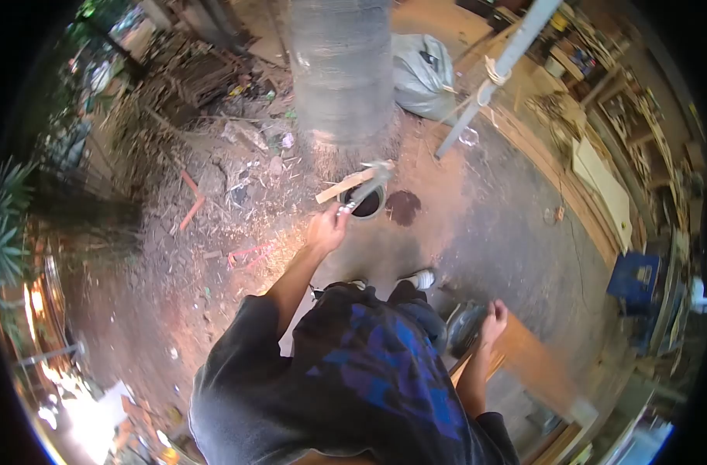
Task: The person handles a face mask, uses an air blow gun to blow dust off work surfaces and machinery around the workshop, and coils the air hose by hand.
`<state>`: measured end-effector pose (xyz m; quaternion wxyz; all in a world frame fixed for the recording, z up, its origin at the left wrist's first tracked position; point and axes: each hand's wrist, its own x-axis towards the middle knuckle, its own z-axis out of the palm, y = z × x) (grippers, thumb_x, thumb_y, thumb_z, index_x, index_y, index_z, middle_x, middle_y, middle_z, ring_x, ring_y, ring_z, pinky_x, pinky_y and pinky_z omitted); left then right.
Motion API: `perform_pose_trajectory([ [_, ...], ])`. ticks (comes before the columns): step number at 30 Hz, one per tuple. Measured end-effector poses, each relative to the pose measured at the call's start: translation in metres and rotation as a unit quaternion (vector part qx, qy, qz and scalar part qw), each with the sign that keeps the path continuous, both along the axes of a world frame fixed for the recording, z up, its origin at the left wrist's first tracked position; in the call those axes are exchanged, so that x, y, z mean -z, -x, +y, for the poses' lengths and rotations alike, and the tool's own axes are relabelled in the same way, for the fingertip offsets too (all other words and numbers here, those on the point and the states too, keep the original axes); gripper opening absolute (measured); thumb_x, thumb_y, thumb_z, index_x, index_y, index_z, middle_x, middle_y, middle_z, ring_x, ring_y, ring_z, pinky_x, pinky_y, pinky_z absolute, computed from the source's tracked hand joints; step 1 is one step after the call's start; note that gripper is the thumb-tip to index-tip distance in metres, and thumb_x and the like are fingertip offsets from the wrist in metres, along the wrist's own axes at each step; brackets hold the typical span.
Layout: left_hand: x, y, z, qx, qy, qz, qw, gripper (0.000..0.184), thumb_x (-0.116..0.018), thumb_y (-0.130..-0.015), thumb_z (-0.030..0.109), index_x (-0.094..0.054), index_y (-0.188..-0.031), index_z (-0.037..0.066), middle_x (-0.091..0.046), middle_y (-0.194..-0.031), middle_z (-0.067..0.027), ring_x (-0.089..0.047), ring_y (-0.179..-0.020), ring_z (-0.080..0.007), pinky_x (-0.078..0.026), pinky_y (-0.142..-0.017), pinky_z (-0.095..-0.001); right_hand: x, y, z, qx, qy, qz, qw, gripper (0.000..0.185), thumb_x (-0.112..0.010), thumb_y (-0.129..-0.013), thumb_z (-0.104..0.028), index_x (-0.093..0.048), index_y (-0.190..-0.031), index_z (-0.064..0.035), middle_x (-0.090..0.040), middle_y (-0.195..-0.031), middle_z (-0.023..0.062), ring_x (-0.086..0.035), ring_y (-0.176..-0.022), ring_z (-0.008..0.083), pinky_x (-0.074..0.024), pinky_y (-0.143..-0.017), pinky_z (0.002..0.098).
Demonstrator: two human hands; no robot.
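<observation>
No lettering, number, brand or sign can be read in this view. The blue box [634, 280] at the right edge bears a small pale mark, too small and blurred to decipher. The blue-violet print on the dark shirt [392, 364] resolves only into patches of colour.
</observation>
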<state>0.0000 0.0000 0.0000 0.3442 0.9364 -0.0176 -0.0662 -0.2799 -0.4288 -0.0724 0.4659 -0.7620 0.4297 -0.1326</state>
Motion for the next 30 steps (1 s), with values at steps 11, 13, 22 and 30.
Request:
perform_pose_trajectory([
  [11, -0.103, -0.043, -0.249, -0.073, 0.009, -0.054, 0.996, 0.032, -0.055, -0.090, 0.039, -0.064, -0.089, 0.008, -0.061, -0.060, -0.0177, -0.062, -0.059, -0.0402, -0.048, -0.054, -0.0499, -0.134, -0.376, -0.010, -0.460, -0.541, -0.065, 0.701, 0.061, -0.052, -0.097, -0.029, -0.026, -0.150, -0.0119, -0.039, -0.148, 0.0068, -0.055, -0.111, 0.0218, -0.0458, -0.091, 0.0395],
  [13, -0.108, -0.050, -0.296, -0.106, 0.039, -0.103, 0.988, 0.032, -0.055, -0.090, 0.039, -0.063, -0.087, 0.008, -0.060, -0.058, -0.0181, -0.061, -0.058, -0.0399, -0.047, -0.053, -0.0499, -0.148, -0.391, -0.018, -0.432, -0.533, -0.091, 0.722, 0.058, -0.049, -0.099, -0.033, -0.027, -0.148, -0.0115, -0.040, -0.146, 0.0067, -0.056, -0.106, 0.0214, -0.0462, -0.090, 0.0384],
  [22, -0.132, -0.113, -0.444, -0.165, 0.039, -0.123, 0.978, 0.034, -0.053, -0.091, 0.038, -0.059, -0.087, 0.005, -0.059, -0.058, -0.0190, -0.061, -0.058, -0.0412, -0.046, -0.054, -0.0512, -0.189, -0.499, -0.130, -0.399, -0.563, -0.125, 0.713, 0.049, -0.041, -0.102, -0.038, -0.037, -0.141, -0.0081, -0.049, -0.136, 0.0110, -0.056, -0.086, 0.0202, -0.0481, -0.080, 0.0384],
  [30, -0.123, -0.281, -0.568, -0.022, 0.034, -0.030, 0.999, 0.034, -0.053, -0.092, 0.040, -0.066, -0.104, 0.011, -0.063, -0.067, -0.0185, -0.064, -0.065, -0.0387, -0.049, -0.058, -0.0497, -0.171, -0.652, -0.313, -0.258, -0.653, -0.049, 0.710, 0.041, -0.047, -0.098, -0.047, -0.052, -0.120, -0.0127, -0.061, -0.113, 0.0110, -0.056, -0.081, 0.0231, -0.0497, -0.077, 0.0406],
])
